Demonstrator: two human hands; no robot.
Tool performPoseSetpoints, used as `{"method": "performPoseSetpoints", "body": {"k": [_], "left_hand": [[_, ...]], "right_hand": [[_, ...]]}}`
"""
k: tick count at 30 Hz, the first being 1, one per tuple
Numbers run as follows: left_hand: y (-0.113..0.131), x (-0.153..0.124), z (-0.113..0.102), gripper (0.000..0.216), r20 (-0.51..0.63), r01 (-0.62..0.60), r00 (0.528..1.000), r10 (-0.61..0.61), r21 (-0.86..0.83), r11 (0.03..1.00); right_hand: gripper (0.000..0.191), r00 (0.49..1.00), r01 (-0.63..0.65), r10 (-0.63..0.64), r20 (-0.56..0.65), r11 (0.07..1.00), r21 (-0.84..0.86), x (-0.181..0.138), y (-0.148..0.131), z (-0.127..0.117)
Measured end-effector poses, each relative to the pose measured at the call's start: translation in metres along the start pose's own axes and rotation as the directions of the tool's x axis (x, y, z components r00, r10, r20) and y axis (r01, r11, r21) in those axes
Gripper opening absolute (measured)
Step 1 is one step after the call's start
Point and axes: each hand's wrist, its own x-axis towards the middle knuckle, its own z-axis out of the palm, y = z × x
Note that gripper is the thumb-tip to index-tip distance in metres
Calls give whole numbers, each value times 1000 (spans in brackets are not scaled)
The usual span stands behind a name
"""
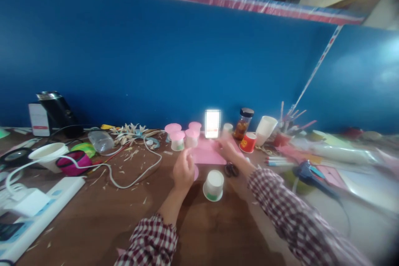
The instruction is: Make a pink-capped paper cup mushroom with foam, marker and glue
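My left hand (pixel 183 169) is closed, with a round pink paper disc (pixel 196 172) showing at its right edge, seemingly pinched in the fingers. My right hand (pixel 231 149) reaches over a pink paper sheet (pixel 207 153); its fingers are smeared by motion. Between my forearms an upside-down white paper cup (pixel 214 183) with a green print stands on the table. Dark-handled scissors (pixel 231 169) lie just below my right hand. Beyond my left hand several upturned cups (pixel 178 144) carry pink discs on top.
A lit phone (pixel 212 124) stands behind the pink sheet. To its right are a jar (pixel 243 124), a red cup (pixel 248 143) and a white cup (pixel 266 129). A glue gun (pixel 311 174) lies at right. A power strip (pixel 46 216) and white cable (pixel 124 186) occupy the left.
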Motion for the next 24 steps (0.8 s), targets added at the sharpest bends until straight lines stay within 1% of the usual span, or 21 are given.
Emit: {"method": "performPoseSetpoints", "body": {"k": [2, 4, 5, 6, 8, 10, 13, 16, 20, 24], "left_hand": [[4, 0, -1, 31, 29, 26, 999, -26, -10, 1000], [6, 1, -2, 31, 42, 41, 998, -41, -12, 999], [7, 1, -2, 31, 52, 39, 998, -39, -6, 999], [7, 1, -3, 32, 67, 39, 997, -39, 6, 999], [7, 1, -3, 34, 93, 51, 994, -54, 38, 998], [8, 0, -4, 35, 102, 68, 992, -74, 61, 996], [11, -3, -6, 35, 106, 63, 992, -70, 69, 996], [16, -7, -10, 34, 128, 73, 989, -80, 61, 995], [20, -14, -10, 36, 187, 16, 982, -19, 16, 1000], [23, -17, -6, 35, 238, -17, 971, 16, 3, 1000]], "right_hand": [[37, 999, 32, -32, -2, 998, 61, -17, -4, -12], [37, 998, 66, -68, 13, 991, 118, -40, -10, -25], [38, 994, 98, -107, 37, 977, 190, -53, -13, -32], [38, 989, 127, -141, 47, 966, 225, -66, -17, -38], [35, 982, 175, -185, 37, 965, 198, -89, -26, -47], [30, 964, 259, -264, 41, 962, 91, -106, -35, -50], [33, 938, 346, -346, 23, 938, 5, -118, -44, -45], [34, 926, 377, -377, -13, 926, -9, -122, -47, -40], [37, 898, 436, -436, -52, 900, -19, -128, -49, -38], [36, 864, 501, -502, -46, 865, -29, -135, -49, -37]]}}
